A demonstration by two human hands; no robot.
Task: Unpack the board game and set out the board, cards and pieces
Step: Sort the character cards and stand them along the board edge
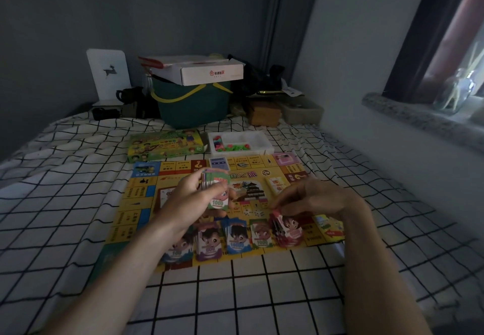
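The yellow game board (136,203) lies flat on the checked bedsheet. My left hand (193,198) grips a stack of play-money notes (216,190) above the board; the top note reads 1000. My right hand (314,198) pinches a pink stack of notes (285,228) standing on the board's near right edge. Along the near edge lie several sorted piles: a purple one (209,243), a blue one (237,236) and a green one (260,234). A card deck (276,184) lies on the board at the right. The white tray (262,142) behind the board holds coloured pieces (230,146).
The green game box (165,145) lies behind the board at the left. Further back stand a green basket (191,104) with a white carton (207,70) on top, a white bookend (108,75) and dark clutter. A wall and window sill (419,117) run along the right.
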